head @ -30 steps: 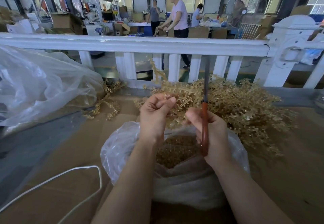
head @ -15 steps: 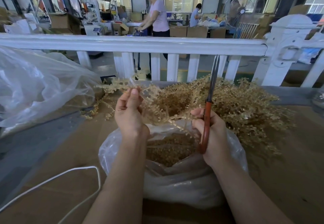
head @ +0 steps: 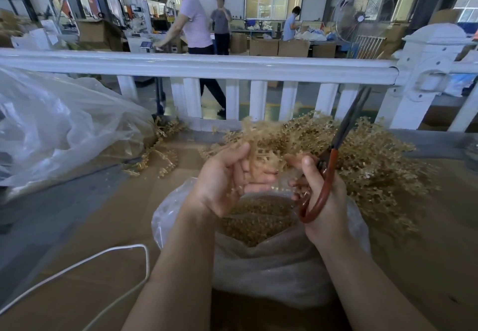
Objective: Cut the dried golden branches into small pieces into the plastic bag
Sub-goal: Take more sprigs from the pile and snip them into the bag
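Holding a golden sprig [head: 254, 147] above the mouth of the plastic bag [head: 271, 273], the left hand [head: 225, 180] curls its thumb and fingers loosely round the stem, probably so that whatever is snipped off drops straight into the bag. The right hand [head: 324, 196] grasps the scissors [head: 333, 157] by their red-brown handles, fingers wrapped through the loops, with the dark blades pointing up and to the far right, closed or nearly so and away from the sprig; this looks like a pause between cuts while the left hand readies the piece. Inside the bag lies a layer of cut golden bits [head: 258, 219]. The uncut pile of dried golden branches [head: 367, 160] sits just beyond the bag to the far right, within easy reach, and a few loose sprigs [head: 160, 154] lie on the cardboard [head: 77, 266] to the far left.
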Action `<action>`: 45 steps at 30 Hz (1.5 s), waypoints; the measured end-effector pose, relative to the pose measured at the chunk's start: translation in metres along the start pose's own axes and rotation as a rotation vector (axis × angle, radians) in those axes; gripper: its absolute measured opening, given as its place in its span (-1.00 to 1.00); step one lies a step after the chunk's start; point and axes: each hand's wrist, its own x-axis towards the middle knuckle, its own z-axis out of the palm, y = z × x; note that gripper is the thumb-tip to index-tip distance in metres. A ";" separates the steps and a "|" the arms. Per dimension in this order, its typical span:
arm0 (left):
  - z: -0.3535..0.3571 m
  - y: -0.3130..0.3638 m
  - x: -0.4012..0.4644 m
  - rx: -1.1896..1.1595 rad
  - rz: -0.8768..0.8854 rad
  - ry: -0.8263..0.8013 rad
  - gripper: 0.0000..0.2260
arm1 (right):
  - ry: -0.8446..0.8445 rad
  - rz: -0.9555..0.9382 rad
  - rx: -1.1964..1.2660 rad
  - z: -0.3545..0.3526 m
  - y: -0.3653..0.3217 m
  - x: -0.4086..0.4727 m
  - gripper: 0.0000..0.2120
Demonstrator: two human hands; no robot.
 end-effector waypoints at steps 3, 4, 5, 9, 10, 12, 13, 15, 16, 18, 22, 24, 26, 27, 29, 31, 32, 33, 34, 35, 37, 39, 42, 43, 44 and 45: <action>0.013 -0.002 0.003 -0.010 0.072 -0.024 -0.67 | 0.017 -0.010 -0.020 0.000 0.001 0.000 -0.94; 0.016 -0.003 0.004 -0.033 0.131 0.007 -0.64 | 0.009 -0.020 -0.012 0.001 0.001 -0.001 -0.91; 0.018 -0.004 0.005 -0.049 0.192 0.035 -0.65 | 0.003 -0.035 -0.014 0.001 0.001 -0.001 -0.87; 0.016 -0.006 0.008 0.015 0.334 0.209 -0.90 | -0.002 -0.126 -0.140 0.000 0.004 -0.002 -0.93; 0.014 -0.006 0.009 0.029 0.357 0.268 -0.90 | -0.004 -0.128 -0.148 -0.001 0.005 -0.001 -0.94; 0.012 -0.006 0.009 0.032 0.421 0.373 -0.92 | -0.015 -0.113 -0.163 -0.001 0.007 -0.001 -0.92; 0.011 -0.006 0.009 0.028 0.455 0.392 -0.92 | -0.019 -0.102 -0.186 -0.001 0.008 -0.001 -0.93; 0.009 -0.004 0.008 0.034 0.500 0.395 -0.89 | -0.023 -0.086 -0.220 -0.001 0.009 0.000 -0.94; 0.008 -0.003 0.007 0.051 0.517 0.384 -0.90 | -0.032 -0.081 -0.224 -0.001 0.009 0.000 -0.94; 0.009 -0.001 0.005 0.109 0.552 0.352 -0.94 | -0.064 -0.074 -0.232 0.000 0.009 -0.001 -0.96; 0.016 -0.002 0.001 0.454 0.752 0.318 -0.87 | -0.108 -0.063 -0.203 0.002 0.003 -0.005 -0.79; 0.016 -0.005 0.000 0.712 0.863 0.366 -0.83 | -0.083 -0.042 -0.157 0.002 0.001 -0.004 -0.71; 0.016 -0.009 0.001 0.923 0.959 0.477 -0.74 | -0.064 0.017 -0.089 0.000 0.001 -0.001 -0.66; 0.015 -0.011 0.001 0.988 0.991 0.534 -0.72 | -0.073 0.048 -0.034 0.000 0.001 -0.001 -0.62; 0.014 -0.015 0.001 1.018 0.993 0.609 -0.77 | -0.084 0.073 0.045 0.000 0.000 0.000 -0.59; 0.011 -0.016 0.000 1.013 0.968 0.626 -0.77 | -0.088 0.063 0.026 0.000 -0.001 0.000 -0.55; 0.010 -0.016 0.000 1.012 0.956 0.622 -0.73 | -0.097 0.072 -0.004 0.000 -0.002 0.000 -0.52; 0.009 -0.016 0.000 1.008 0.943 0.609 -0.69 | -0.106 0.094 -0.034 0.000 -0.003 0.000 -0.51; 0.009 -0.015 -0.001 1.004 0.926 0.589 -0.68 | -0.117 0.121 -0.057 0.001 -0.004 0.000 -0.50; 0.009 -0.015 -0.001 1.003 0.913 0.565 -0.67 | -0.121 0.152 -0.076 0.000 -0.005 0.000 -0.48; 0.010 -0.014 -0.002 1.017 0.905 0.528 -0.68 | -0.129 0.217 -0.112 0.001 -0.008 0.001 -0.44; 0.010 -0.014 -0.003 1.031 0.906 0.512 -0.70 | -0.157 0.253 -0.145 0.001 -0.008 0.002 -0.42; 0.010 -0.011 -0.004 1.007 0.878 0.455 -0.68 | -0.177 0.263 -0.093 -0.001 -0.007 0.003 -0.52; 0.011 -0.009 -0.003 0.990 0.836 0.434 -0.61 | -0.195 0.254 -0.059 -0.002 -0.006 0.005 -0.60; 0.011 -0.006 -0.003 0.970 0.774 0.424 -0.53 | -0.220 0.243 -0.034 -0.003 -0.006 0.005 -0.71; 0.010 -0.003 -0.003 0.953 0.693 0.427 -0.47 | -0.244 0.228 -0.005 -0.004 -0.007 0.005 -0.80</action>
